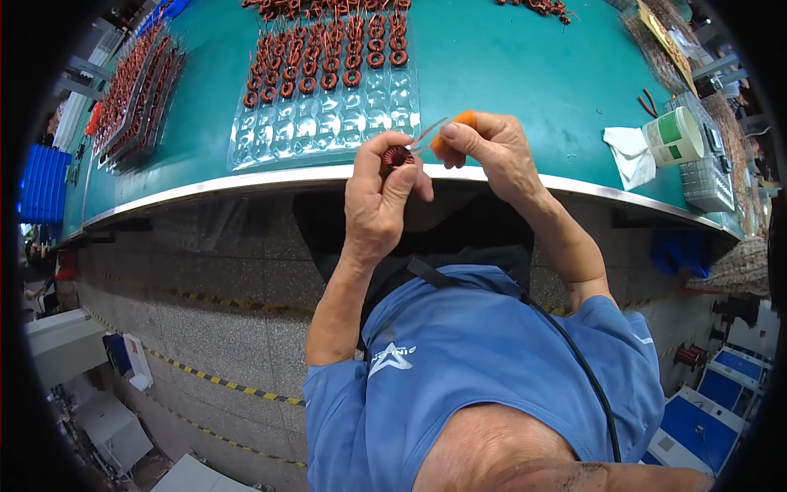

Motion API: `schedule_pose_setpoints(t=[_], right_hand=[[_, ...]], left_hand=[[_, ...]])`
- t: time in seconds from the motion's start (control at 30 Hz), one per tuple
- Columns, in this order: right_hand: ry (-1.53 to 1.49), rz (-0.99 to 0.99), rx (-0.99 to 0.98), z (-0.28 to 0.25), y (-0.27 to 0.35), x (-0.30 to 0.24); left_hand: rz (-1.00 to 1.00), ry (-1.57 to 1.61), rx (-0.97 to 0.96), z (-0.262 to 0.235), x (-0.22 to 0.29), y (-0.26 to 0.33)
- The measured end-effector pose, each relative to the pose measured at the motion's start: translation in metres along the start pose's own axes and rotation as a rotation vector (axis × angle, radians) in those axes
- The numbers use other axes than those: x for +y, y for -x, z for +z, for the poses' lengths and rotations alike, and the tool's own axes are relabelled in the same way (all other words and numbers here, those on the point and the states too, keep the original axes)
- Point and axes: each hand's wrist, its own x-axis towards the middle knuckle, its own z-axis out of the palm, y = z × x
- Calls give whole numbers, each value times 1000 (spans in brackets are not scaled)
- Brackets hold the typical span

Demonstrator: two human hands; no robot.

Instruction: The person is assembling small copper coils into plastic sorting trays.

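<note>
My left hand (379, 197) grips a small copper-wound ring coil (398, 156) between thumb and fingers, over the near edge of the green table (508, 74). My right hand (492, 152) holds an orange-handled tool (447, 135) whose thin tips point at the coil. Just beyond the hands lies a clear plastic blister tray (328, 119); its far rows are filled with several similar coils (328, 61), its near pockets are bare.
More trays of coils (135, 90) are stacked at the table's left. A white cloth (630, 152) and a white-and-green cup (674, 135) sit at the right, beside a grid tray (709, 176). Loose coils (537, 6) lie at the far edge. Blue crates (45, 184) stand left.
</note>
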Motion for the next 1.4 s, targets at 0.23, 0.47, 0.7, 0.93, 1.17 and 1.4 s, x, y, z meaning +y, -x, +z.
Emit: schedule_pose_setpoints(t=[0.23, 0.47, 0.7, 0.93, 1.17, 1.4], right_hand=[[-18, -79, -2, 2, 1, 17], [-87, 100, -7, -1, -2, 21], [-29, 0, -32, 12, -1, 16], [53, -137, 130, 27, 6, 21], [-65, 3, 94, 20, -3, 24], [-25, -25, 340, 22, 5, 29]], left_hand=[[-176, 126, -32, -10, -2, -3], [-184, -113, -56, -15, -9, -1], [-211, 120, 60, -3, -2, -4], [-230, 238, 210, 14, -3, 1], [-180, 116, 279, 17, -11, 4], [-150, 31, 323, 12, -8, -1]])
